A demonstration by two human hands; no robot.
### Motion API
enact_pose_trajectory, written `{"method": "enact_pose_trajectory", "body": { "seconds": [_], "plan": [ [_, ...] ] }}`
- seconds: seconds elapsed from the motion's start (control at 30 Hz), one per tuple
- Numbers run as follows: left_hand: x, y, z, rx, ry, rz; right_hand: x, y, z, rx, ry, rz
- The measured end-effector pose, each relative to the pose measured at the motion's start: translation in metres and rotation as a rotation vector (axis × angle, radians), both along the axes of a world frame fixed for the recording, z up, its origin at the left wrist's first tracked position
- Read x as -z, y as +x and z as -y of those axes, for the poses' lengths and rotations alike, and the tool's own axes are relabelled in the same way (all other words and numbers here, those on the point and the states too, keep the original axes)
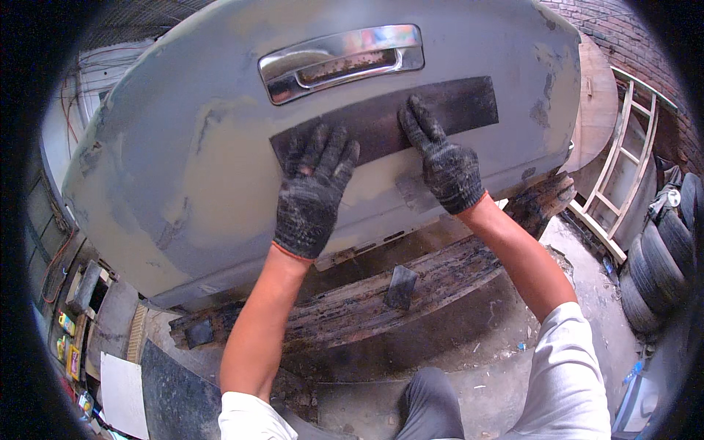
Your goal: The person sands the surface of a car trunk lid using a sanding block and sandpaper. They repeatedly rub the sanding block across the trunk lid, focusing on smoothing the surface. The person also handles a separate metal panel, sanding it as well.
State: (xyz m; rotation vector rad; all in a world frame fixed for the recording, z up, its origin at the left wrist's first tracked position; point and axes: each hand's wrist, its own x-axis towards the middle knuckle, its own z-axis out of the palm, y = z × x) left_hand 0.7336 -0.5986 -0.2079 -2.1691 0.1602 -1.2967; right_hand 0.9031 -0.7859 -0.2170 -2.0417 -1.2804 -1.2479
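A large grey vehicle panel [242, 169] with tan filler patches fills the upper middle. Set into it is a chrome handle [341, 59] with rust spots in its recess. Below the handle a long, thin, dark strip [374, 126] lies against the panel, slightly slanted; its exact kind I cannot tell. My left hand [312, 191], in a worn black knit glove, rests flat with spread fingers on the strip's left end. On its right half, my right hand [444, 158], gloved alike, presses two outstretched fingers; its other fingers are partly hidden. Neither hand grips anything.
A dirty beam [352, 304] runs beneath the panel, bearing small dark square pieces [400, 286]. Stacked tyres [653, 271] and a wooden frame [620, 161] stand at right. Flat sheets [123, 396] and bottles [67, 324] are at lower left.
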Motion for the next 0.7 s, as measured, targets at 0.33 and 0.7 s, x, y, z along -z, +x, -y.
{"method": "enact_pose_trajectory", "body": {
  "seconds": [0.33,0.7],
  "plan": [
    [0.069,-0.018,0.041,0.037,-0.201,-0.278,0.069,-0.013,0.038,-0.061,-0.121,-0.024],
    [-0.044,-0.031,0.023,0.073,0.024,0.005,-0.027,-0.021,0.008,-0.172,0.15,0.058]
  ]
}}
